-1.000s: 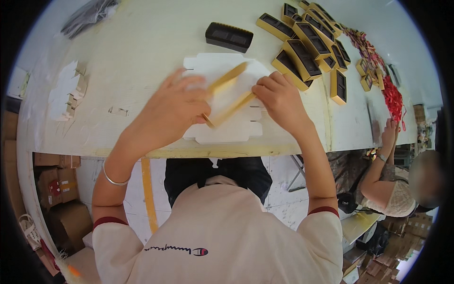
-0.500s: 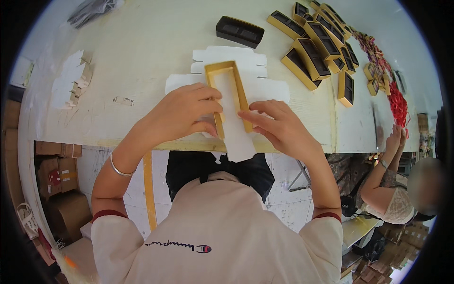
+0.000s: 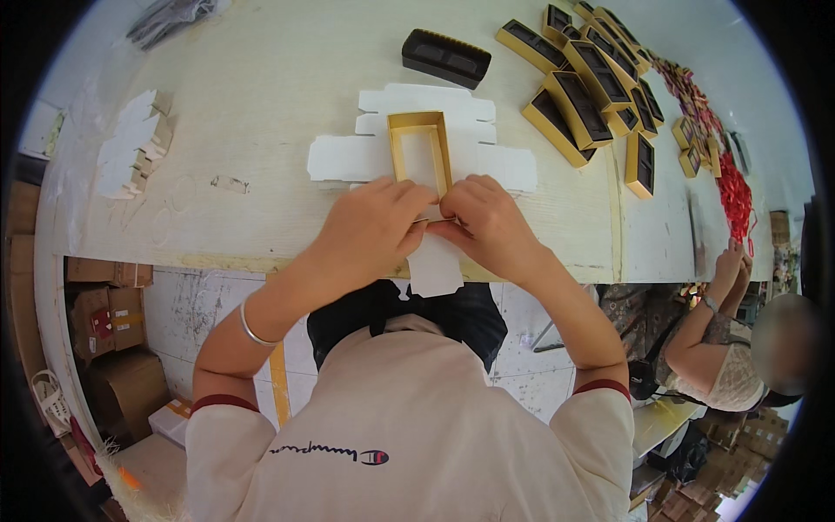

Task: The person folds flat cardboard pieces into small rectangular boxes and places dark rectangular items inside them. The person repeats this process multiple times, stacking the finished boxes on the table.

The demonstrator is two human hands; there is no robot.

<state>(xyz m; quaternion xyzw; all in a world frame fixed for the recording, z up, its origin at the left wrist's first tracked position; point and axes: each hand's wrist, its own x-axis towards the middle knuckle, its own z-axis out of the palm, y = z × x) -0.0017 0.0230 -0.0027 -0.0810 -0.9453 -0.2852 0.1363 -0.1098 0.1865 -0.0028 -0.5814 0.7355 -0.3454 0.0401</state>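
Right now we have both hands pressed together at the near end of a narrow gold-rimmed tray (image 3: 418, 148), which sits open side up on a flat white die-cut card blank (image 3: 348, 158) spread across the pale worktable (image 3: 261, 87). Our left hand (image 3: 370, 228) is curled with its fingertips pinching down at the tray's near edge, and our right hand (image 3: 487, 222) meets it from the other side, fingers likewise closed on the same edge and on the card flap beneath; we judge this two-sided pinch keeps tray and card lined up while the flap is worked. One tongue of the blank hangs off the table's front edge, just below our knuckles. The tray itself runs away from us, so most of it lies beyond the fingers, uncovered, with only its nearest end under them. Farther back lies a black plastic insert (image 3: 445, 57), apart from the blank, and to the right a row of finished gold boxes with dark insides (image 3: 581, 104). A small stack of white card pieces (image 3: 130, 143) rests well to the left. Another person's hands (image 3: 729, 265) work at the table's far right end.
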